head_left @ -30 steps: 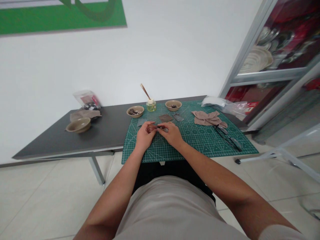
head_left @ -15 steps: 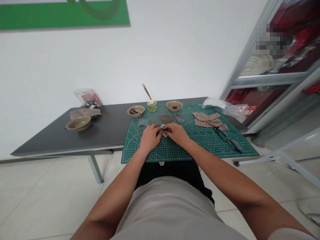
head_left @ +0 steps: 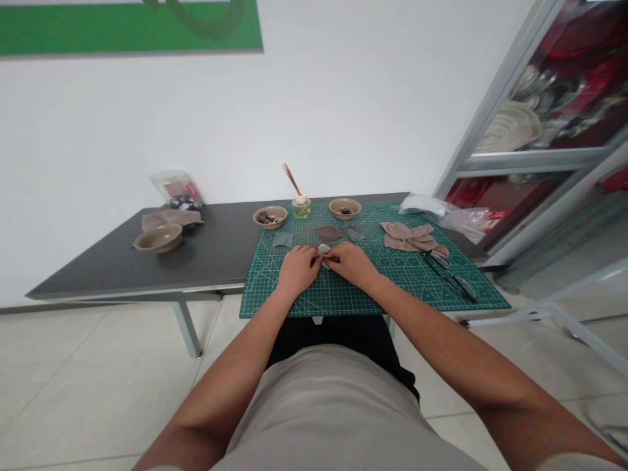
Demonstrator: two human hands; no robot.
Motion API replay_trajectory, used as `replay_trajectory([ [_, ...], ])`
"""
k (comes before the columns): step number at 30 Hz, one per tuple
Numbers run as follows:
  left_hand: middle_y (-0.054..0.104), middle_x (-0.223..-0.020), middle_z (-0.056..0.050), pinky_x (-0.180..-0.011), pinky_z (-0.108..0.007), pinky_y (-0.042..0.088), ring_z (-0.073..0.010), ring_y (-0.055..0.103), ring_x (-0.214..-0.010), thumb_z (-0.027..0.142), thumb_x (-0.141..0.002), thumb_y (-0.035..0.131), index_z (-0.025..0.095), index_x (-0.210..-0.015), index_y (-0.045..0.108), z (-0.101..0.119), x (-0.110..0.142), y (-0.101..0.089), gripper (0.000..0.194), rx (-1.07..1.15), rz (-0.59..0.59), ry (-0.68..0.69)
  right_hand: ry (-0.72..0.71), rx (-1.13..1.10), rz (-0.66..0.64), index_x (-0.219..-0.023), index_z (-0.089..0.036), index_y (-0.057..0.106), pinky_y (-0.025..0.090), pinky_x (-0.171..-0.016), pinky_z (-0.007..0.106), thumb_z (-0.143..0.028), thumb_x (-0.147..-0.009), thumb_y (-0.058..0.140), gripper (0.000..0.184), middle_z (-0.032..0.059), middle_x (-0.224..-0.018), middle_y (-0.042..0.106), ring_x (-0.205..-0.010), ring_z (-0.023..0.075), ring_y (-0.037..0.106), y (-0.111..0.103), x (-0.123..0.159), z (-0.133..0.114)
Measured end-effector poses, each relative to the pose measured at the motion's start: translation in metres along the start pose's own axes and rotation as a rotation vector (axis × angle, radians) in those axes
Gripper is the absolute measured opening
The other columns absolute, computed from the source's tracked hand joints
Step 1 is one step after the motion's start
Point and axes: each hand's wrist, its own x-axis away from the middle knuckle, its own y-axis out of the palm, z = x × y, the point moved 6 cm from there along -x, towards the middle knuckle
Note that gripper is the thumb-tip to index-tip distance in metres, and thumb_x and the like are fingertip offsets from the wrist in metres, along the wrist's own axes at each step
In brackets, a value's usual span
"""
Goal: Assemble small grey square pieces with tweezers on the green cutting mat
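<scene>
Both hands work at the near middle of the green cutting mat (head_left: pixel 265 297), which lies over the right part of the dark table (head_left: pixel 210 261).

Item: a small pale-grey piece (head_left: pixel 322 249), low over the mat between the two sets of fingertips, near side of the brown patch (head_left: pixel 328 233).

Grip: left hand (head_left: pixel 297 269) pinches at the left of the piece, fingers curled in; right hand (head_left: pixel 352 261) pinches at its right, thumb and fingers together. Dark bits show at both fingertips; at this size it is unclear whether they belong to the piece or are separate.

Handling (judged): very light, probably soft and pliable, little slip expected; thin edges may crease or fray under a hard pull. Best hold: opposite edges, fingertip pads only, middle left free.

Surroundings: a blue-grey square (head_left: pixel 283 239) lies flat beyond the left hand; a dark grey scrap (head_left: pixel 353 232) lies just right of the brown patch. At the far side, a left bowl (head_left: pixel 271 226) and a right bowl (head_left: pixel 345 216), both with small dark contents, flank a glass bottle (head_left: pixel 301 210) with thin sticks (head_left: pixel 290 178) leaning left. Right part of mat: a crumpled pinkish-brown cloth (head_left: pixel 407 237), with dark-framed glasses (head_left: pixel 449 275) at its near edge. Another bowl (head_left: pixel 159 246) stands at the table's left, well apart from the hands.
</scene>
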Motion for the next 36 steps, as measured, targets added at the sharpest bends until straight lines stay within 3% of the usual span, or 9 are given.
replay_trajectory([
  [4,0.070,-0.106,-0.010,-0.090,-0.042,0.043,-0.0274,0.056,-0.106,0.026,-0.086,0.056,0.022,-0.082,0.065,0.002,0.001,-0.002,0.011,0.027,0.010,-0.010,0.049,0.005,0.023,-0.078,-0.025,0.076,0.047,-0.083,0.033,-0.021,-0.080,0.067,0.010,0.0027,-0.082,0.073,-0.086,0.0210,0.063,0.000,0.001,0.010],
  [10,0.070,-0.090,-0.009,-0.082,-0.040,0.042,-0.0277,0.058,-0.095,0.030,-0.088,0.054,0.022,-0.082,0.065,0.001,0.000,0.000,0.014,-0.005,0.001,-0.023,0.024,0.016,0.014,-0.079,-0.025,0.076,0.048,-0.084,0.035,-0.021,-0.081,0.067,0.011,0.0030,-0.086,0.073,-0.089,0.0214,0.063,0.002,0.003,0.006],
  [18,0.067,-0.086,-0.009,-0.080,-0.040,0.041,-0.0279,0.056,-0.091,0.028,-0.087,0.056,0.022,-0.079,0.064,0.006,0.001,-0.002,0.013,-0.002,-0.003,-0.024,0.089,0.030,0.013,-0.078,-0.023,0.077,0.049,-0.083,0.037,-0.021,-0.081,0.067,0.010,0.0045,-0.086,0.074,-0.089,0.0238,0.065,-0.003,0.000,0.013],
  [24,0.067,-0.090,-0.008,-0.076,-0.039,0.040,-0.0270,0.055,-0.092,0.025,-0.090,0.051,0.023,-0.085,0.063,0.009,0.002,-0.001,0.014,-0.133,-0.026,0.000,0.027,0.030,-0.008,-0.079,-0.023,0.076,0.048,-0.085,0.037,-0.021,-0.081,0.068,0.009,0.0049,-0.087,0.074,-0.088,0.0228,0.064,-0.001,0.004,0.005],
  [30,0.067,-0.096,-0.007,-0.080,-0.039,0.041,-0.0259,0.055,-0.097,0.026,-0.091,0.048,0.023,-0.091,0.062,0.010,0.003,-0.002,0.015,-0.168,-0.089,-0.031,0.113,0.090,-0.032,-0.081,-0.020,0.077,0.046,-0.085,0.033,-0.020,-0.083,0.066,0.011,0.0058,-0.089,0.073,-0.092,0.0213,0.063,-0.002,-0.002,0.008],
  [36,0.067,-0.103,-0.005,-0.082,-0.037,0.042,-0.0239,0.054,-0.101,0.025,-0.093,0.044,0.024,-0.096,0.062,0.011,0.004,-0.003,0.018,-0.233,-0.153,-0.063,0.064,0.070,-0.080,-0.084,-0.020,0.077,0.045,-0.086,0.030,-0.020,-0.084,0.067,0.010,0.0049,-0.091,0.073,-0.093,0.0194,0.063,-0.002,0.003,0.000],
])
